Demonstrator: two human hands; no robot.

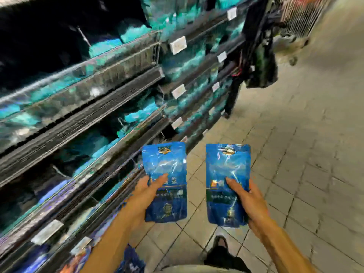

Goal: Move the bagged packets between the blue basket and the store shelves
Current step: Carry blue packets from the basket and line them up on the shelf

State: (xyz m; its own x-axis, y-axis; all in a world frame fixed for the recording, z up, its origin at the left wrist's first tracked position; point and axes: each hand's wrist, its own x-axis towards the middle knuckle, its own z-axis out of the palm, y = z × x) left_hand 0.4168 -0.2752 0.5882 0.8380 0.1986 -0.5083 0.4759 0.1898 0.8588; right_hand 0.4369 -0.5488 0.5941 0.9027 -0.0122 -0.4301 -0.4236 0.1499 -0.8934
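Note:
I hold two blue bagged packets upright over the tiled floor, one in each hand. My left hand (144,191) grips the left packet (164,166) at its lower left side, thumb across its front. My right hand (247,198) grips the right packet (226,166) from its right side, thumb on its face. The two packets are side by side and apart. The store shelves (82,123) run along my left, several tiers filled with blurred teal and blue bags. The blue basket is not in view.
White price tags (178,45) line the shelf edges. Another person in dark clothes (256,56) stands further down the aisle by the shelves. A wire trolley (301,14) is at the top right. My shoe (220,243) shows on the grey tiled floor (305,154).

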